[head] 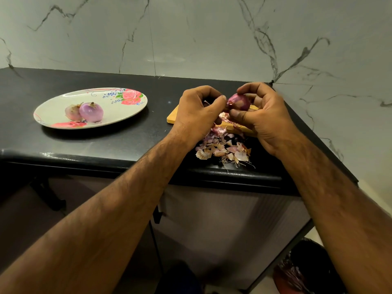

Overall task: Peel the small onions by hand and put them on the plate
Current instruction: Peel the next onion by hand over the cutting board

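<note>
The onion (238, 101) being worked on is held up above the wooden board (172, 118), gripped between thumb and curled fingers of the right hand (266, 120), while the left hand (196, 112) pinches at the skin on its near end. Much of it looks dark and skinned over, so I'd say the peeling is midway. The next pull needs a firm nip to strip that layer onto the heap of peels (222, 148), before it joins the two peeled onions (91, 112) on the flowered plate (53, 102), well off to the left.
</note>
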